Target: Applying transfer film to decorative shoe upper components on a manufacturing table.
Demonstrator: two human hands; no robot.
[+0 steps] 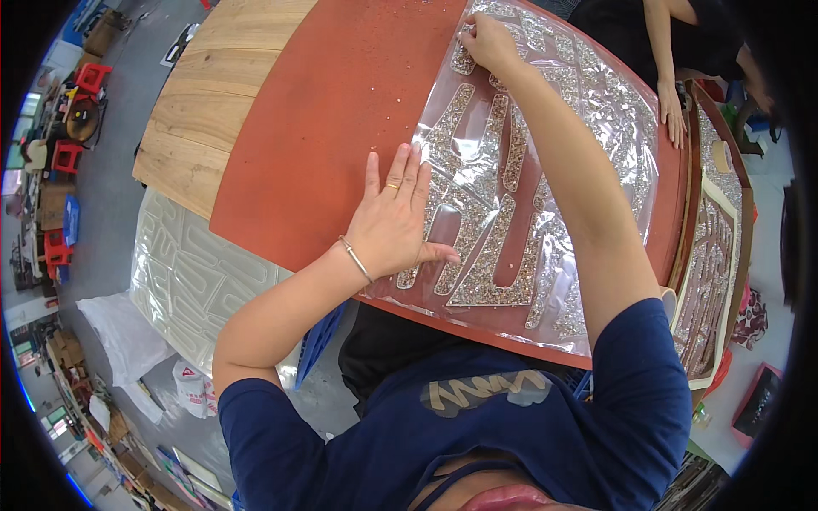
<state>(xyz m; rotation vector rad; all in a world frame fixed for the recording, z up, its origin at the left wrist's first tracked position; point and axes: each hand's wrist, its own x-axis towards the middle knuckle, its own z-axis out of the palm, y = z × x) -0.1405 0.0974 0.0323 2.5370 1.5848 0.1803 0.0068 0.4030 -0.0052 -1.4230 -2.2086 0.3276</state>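
Observation:
A clear plastic film (pixel 635 183) with glittering rhinestone-covered pieces (pixel 503 294) under or on it lies over the red mat (pixel 298 140). My left hand (pixel 392 217) rests flat on the film's left edge, fingers stretched out and thumb spread beside one glittery strip. At the far left corner of the film, my right hand (pixel 490 44) has its fingers curled and pressed together over a rhinestone piece (pixel 463 60). What the right fingertips hold, if anything, is hidden by the hand.
Across the table, another person's hand (pixel 673 115) rests on the mat's right edge. A wooden board (pixel 226 85) lies at the left. Below it hangs a pale sheet with outlined shapes (pixel 196 272). A framed panel of glittery strips (pixel 707 281) stands at the right.

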